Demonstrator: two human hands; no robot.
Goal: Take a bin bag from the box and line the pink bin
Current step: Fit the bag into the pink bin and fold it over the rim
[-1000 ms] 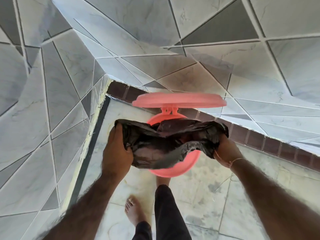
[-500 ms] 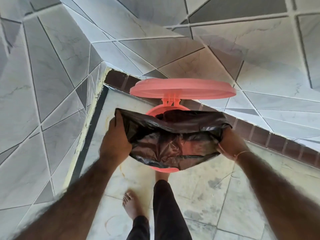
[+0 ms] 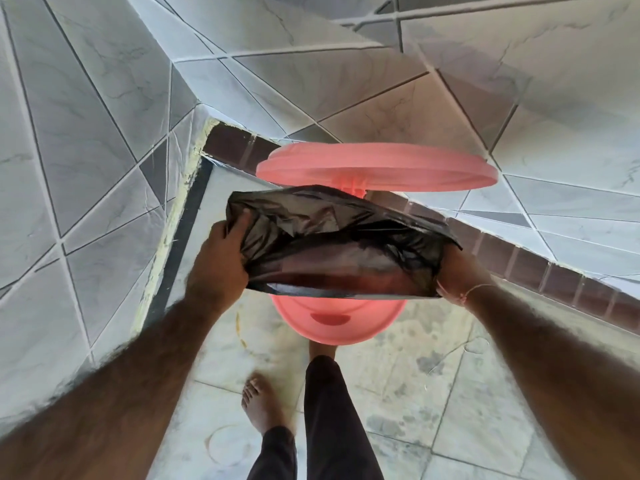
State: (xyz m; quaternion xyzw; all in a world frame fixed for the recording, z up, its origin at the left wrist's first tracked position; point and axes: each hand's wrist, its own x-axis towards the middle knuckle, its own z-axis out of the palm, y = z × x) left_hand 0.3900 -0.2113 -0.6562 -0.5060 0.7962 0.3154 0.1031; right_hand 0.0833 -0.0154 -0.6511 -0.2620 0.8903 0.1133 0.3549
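Note:
A round pink bin (image 3: 337,322) stands on the floor in a tiled corner, its hinged lid (image 3: 375,168) raised behind it. A black bin bag (image 3: 332,244) is stretched open over the bin's mouth, hiding most of the rim and all of the inside. My left hand (image 3: 218,258) grips the bag's left edge, fingers tucked into the opening. My right hand (image 3: 457,275) grips its right edge. The bag box is out of sight.
Grey tiled walls (image 3: 104,161) close in at the left and behind the bin, with a dark brown skirting (image 3: 540,271) along the base. My right leg (image 3: 332,417) reaches to the bin's foot; my bare left foot (image 3: 259,403) stands on the marble floor.
My hands have pulled the bag's mouth wider and taut across the bin. The lid stands a little higher in view, and more of the bin's front rim shows below the bag.

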